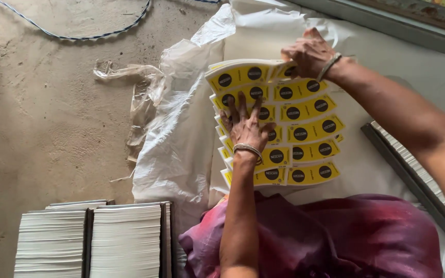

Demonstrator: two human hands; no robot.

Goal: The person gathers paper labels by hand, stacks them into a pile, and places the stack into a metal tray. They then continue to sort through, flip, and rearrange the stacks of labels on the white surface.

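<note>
A fanned stack of yellow curved card blanks (305, 131) with black round marks lies on white plastic sheeting (181, 149). My left hand (245, 126) presses flat on the left part of the fan, fingers spread. My right hand (309, 51) grips the top of the stack at its far edge, where the uppermost blanks (240, 74) bend upward. Both wrists wear silver bangles.
Two bundles of white stacked sheets (88, 239) sit at the lower left on the concrete floor (42, 113). Another stack with a dark edge strip (413, 175) runs along the right. A striped cord (93, 33) and crumpled clear plastic (140, 98) lie on the floor. Purple cloth (336, 237) covers my lap.
</note>
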